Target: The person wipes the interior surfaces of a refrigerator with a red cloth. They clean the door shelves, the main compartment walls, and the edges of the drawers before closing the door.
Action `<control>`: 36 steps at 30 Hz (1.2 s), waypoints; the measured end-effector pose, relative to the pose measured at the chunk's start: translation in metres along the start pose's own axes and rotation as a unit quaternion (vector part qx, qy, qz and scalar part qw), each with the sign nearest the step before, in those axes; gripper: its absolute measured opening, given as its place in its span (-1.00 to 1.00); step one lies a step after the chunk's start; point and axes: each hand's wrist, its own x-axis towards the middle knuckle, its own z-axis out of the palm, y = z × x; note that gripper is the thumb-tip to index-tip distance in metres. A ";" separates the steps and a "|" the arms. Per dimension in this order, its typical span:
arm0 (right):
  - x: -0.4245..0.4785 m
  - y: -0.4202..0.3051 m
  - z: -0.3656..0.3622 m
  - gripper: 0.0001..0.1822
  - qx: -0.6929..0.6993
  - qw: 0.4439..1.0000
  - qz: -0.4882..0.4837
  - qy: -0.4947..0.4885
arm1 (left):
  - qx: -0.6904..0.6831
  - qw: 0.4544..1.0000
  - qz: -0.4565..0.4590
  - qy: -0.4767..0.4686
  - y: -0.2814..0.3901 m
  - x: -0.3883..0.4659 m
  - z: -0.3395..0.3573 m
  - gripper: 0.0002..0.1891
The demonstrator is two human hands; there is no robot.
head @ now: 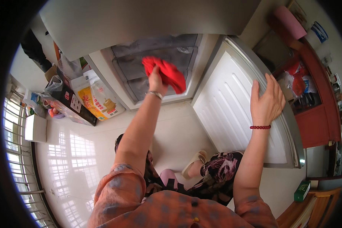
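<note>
My left hand [157,82] grips a bunched red cloth [166,72], slightly blurred, in front of the freezer drawers [136,62]. Whether the cloth touches a drawer front I cannot tell. The grey drawers sit inside a white-framed lower compartment of a refrigerator [148,20]. To the right, its door [225,99] stands swung out, showing a ribbed white inner panel. At that door's outer edge is my right hand [266,99], thumb and fingers apart and nothing in it; contact with the edge is unclear.
Left of the refrigerator, a printed yellow and white bag [102,98] and a black box [74,99] stand on the tiled floor [108,125]. A white box [35,128] is near the barred window. Beyond the door is a red cabinet [313,122]; a wooden chair [316,208] is at lower right.
</note>
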 end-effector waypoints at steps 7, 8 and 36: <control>-0.011 -0.021 -0.002 -0.65 0.061 0.997 -0.016 0.042 | 0.063 0.986 0.135 0.081 0.031 0.019 -0.051 -0.69; -0.015 -0.032 0.002 -0.67 0.086 0.994 -0.028 0.057 | 0.048 0.986 0.081 0.135 0.024 0.018 -0.068 -0.67; -0.040 -0.133 0.138 -0.44 0.742 0.399 0.458 -0.283 | -0.127 0.987 -0.054 0.083 0.048 0.045 0.008 -0.87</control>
